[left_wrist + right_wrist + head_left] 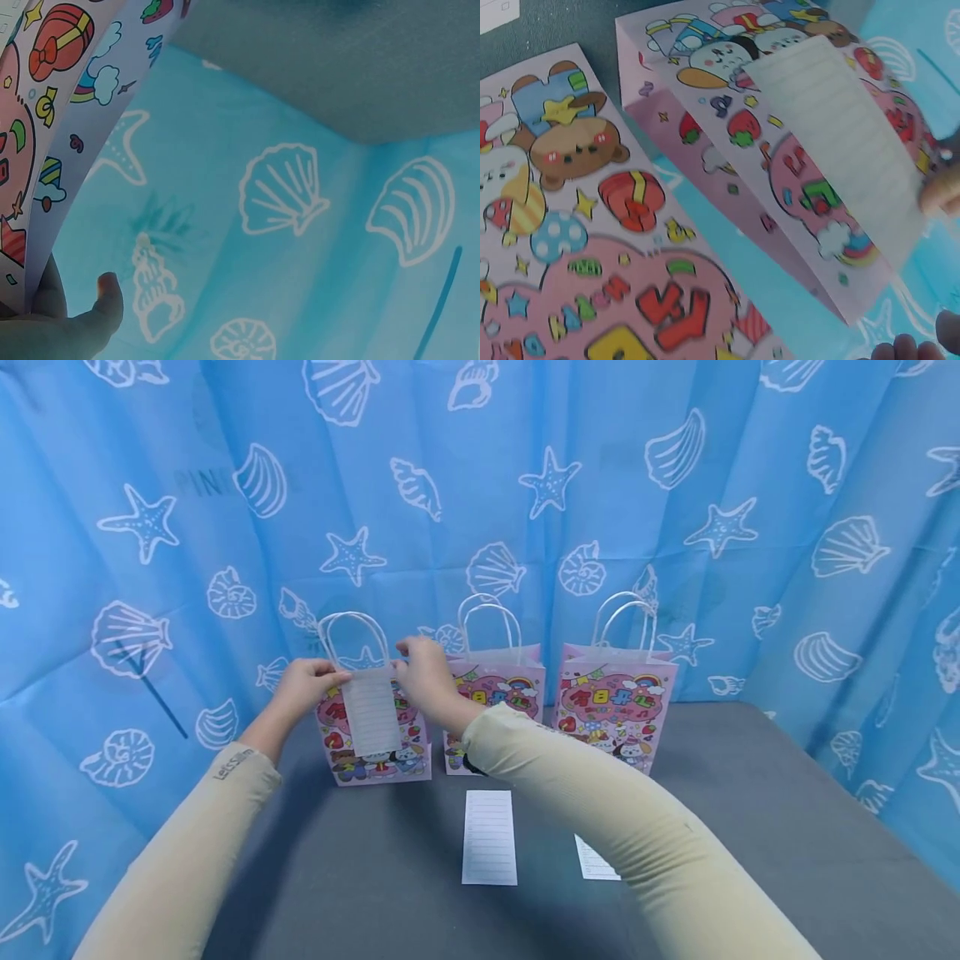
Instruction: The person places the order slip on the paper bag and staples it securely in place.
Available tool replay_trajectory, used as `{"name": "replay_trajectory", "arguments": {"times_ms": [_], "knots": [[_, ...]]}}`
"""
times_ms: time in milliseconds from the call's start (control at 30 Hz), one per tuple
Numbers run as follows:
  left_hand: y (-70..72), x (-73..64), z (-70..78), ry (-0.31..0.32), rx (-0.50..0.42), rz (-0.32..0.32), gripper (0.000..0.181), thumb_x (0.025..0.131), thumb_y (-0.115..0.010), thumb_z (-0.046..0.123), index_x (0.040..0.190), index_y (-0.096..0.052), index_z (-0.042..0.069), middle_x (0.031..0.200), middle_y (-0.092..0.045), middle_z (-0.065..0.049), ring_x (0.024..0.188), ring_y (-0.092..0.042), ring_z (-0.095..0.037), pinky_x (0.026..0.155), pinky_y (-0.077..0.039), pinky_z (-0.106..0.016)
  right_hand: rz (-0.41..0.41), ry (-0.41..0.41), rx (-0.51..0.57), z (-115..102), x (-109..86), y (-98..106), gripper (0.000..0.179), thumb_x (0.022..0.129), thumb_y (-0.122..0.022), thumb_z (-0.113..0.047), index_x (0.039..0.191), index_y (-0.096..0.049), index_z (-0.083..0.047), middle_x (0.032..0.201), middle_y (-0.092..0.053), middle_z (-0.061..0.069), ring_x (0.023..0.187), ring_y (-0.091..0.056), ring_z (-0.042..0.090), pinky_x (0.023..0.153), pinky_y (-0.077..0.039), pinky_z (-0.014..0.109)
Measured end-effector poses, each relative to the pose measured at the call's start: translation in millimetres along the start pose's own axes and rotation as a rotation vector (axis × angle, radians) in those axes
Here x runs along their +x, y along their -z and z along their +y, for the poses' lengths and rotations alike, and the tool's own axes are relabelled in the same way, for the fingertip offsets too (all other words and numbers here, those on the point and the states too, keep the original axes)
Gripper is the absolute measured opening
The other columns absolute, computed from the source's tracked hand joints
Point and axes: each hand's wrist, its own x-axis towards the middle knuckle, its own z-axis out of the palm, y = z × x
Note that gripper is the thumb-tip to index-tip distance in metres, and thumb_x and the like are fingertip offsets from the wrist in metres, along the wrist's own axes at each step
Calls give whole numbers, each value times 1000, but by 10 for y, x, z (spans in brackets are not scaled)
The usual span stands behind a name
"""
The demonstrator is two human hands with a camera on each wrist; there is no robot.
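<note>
Head view, left hand [303, 687] pinches the top corner of a white lined paper slip [372, 714], which hangs below those fingers before a pink cartoon gift bag [412, 739], right hand [427, 677] beside the other top corner, cannot tell whether its fingers grasp anything.

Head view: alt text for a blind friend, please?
A left hand pinches a lined paper slip in front of the leftmost of three pink gift bags, a right hand nearby. Two more slips lie on the grey table; a blue seashell curtain hangs behind.
</note>
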Motion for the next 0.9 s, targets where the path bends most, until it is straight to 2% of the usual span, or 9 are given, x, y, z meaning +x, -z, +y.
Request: {"name": "replay_trajectory", "arguments": {"times_ms": [233,500,633,900], "knots": [[-18,12,2,7,-18,2,34,99,-58,26,105,-66,-6,92,-65,-17,79,-54,-24,68,-42,-34,20,65,19,-20,-131,307,25,95,-59,0,119,-62,5,119,-63,17,113,-59,26,94,-47,28],[-28,32,6,25,-29,18,35,100,-58,26,107,-66,-8,91,-66,-18,74,-54,-19,66,-43,-32,46,116,37,25,-284,632,21,94,-61,0,114,-64,6,112,-65,18,107,-60,26,90,-49,28],[-30,44,9,33,-23,17,36,100,-58,25,109,-66,-8,91,-67,-18,72,-55,-17,65,-44,-29,66,127,24,66,-343,759,21,94,-61,-1,114,-65,5,112,-65,17,107,-60,26,89,-49,29],[-25,49,24,49,-27,-4,38,100,-56,26,112,-64,-8,95,-67,-20,75,-57,-19,67,-44,-31,97,169,11,174,-460,974,20,93,-62,1,111,-65,7,110,-66,18,105,-61,28,88,-50,34]]}}
